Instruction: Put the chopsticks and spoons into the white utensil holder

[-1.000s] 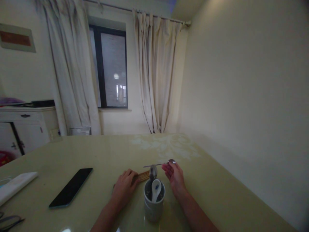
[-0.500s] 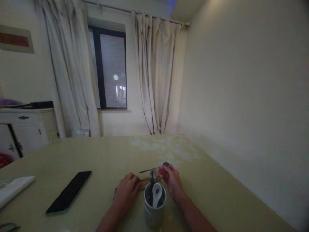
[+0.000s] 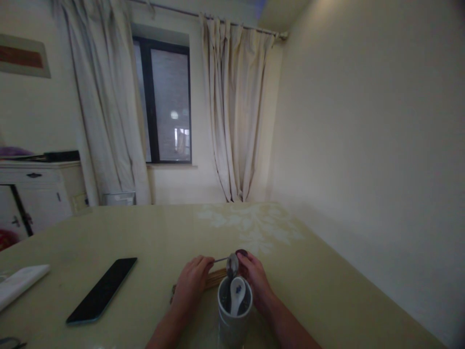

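Note:
My left hand (image 3: 193,278) pinches the thin handle end of a metal spoon (image 3: 221,260). My right hand (image 3: 255,274) closes around the same spoon near its bowl, so it spans both hands behind the holder. A grey cylindrical utensil holder (image 3: 234,327) stands upright just in front of me, between my forearms. Out of its mouth lean a white ceramic spoon (image 3: 238,292) with a blue mark and another metal spoon (image 3: 232,264). Behind the holder, a bundle of wooden chopsticks (image 3: 216,277) lies on the table, partly covered by my left hand.
A black phone-like slab (image 3: 103,291) lies on the table (image 3: 163,232) to the left. Farther left is a white flat object (image 3: 23,285), with a dark curved item (image 3: 11,342) at the corner. A wall (image 3: 370,169) runs along the right side.
My left hand has come off the chopsticks and taken hold of the spoon's handle end. My right hand has shifted slightly left with the spoon.

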Demonstrator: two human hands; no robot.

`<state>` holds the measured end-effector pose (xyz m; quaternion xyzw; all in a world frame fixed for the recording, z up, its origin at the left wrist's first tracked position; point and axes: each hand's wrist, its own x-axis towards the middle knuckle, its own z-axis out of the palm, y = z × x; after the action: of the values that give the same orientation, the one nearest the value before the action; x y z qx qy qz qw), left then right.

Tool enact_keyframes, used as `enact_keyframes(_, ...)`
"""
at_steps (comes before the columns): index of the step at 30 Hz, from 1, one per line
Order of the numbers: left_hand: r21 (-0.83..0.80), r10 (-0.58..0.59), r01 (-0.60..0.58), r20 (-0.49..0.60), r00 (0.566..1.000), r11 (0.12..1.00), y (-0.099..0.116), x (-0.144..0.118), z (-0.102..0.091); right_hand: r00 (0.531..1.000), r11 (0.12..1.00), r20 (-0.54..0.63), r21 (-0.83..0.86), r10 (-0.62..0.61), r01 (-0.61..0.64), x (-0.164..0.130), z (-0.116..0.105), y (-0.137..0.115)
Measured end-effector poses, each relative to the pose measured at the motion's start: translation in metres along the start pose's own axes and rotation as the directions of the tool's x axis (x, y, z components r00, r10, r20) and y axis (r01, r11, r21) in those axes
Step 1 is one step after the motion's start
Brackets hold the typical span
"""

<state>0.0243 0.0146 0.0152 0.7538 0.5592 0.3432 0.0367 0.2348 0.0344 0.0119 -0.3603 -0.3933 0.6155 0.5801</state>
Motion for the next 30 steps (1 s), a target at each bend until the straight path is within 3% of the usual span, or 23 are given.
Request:
enact_keyframes(3, -0.062, -0.101, 0.100, -0.023, 0.995, 0.993, -0.011, 0.001, -0.007, 0.993, 0.999, -0.113, -0.035, -0.045, 0.042, -0.006, 0.001, -0.013)
enact_keyframes(5, -0.065, -0.160, 0.157, -0.037, 0.986, 0.985, -0.021, 0.001, -0.012, 0.990, 0.991, -0.088, -0.089, -0.110, 0.103, -0.011, 0.001, -0.023)
enact_keyframes(8, -0.027, -0.195, 0.194, -0.056, 0.979, 0.981, -0.036, 0.002, -0.017, 0.988, 0.977, 0.042, -0.144, -0.151, 0.156, -0.017, 0.002, -0.035)
enact_keyframes(12, -0.006, -0.202, 0.202, -0.071, 0.977, 0.979, -0.052, 0.001, -0.014, 0.967, 0.984, 0.237, -0.122, -0.097, 0.129, -0.023, 0.009, -0.041)
enact_keyframes(15, -0.042, -0.211, 0.208, -0.067, 0.975, 0.977, -0.059, 0.001, -0.009, 0.949, 0.990, 0.310, -0.102, -0.064, 0.100, -0.028, 0.012, -0.042)
enact_keyframes(22, -0.045, -0.251, 0.251, 0.001, 0.968, 0.967, -0.061, 0.001, -0.009, 0.951, 0.994, 0.305, -0.083, -0.047, 0.076, -0.038, 0.013, -0.045)
enact_keyframes(30, 0.028, -0.262, 0.261, 0.053, 0.964, 0.965, -0.062, 0.000, -0.015, 0.976, 0.996, 0.203, -0.011, -0.084, 0.088, -0.040, 0.017, -0.050)
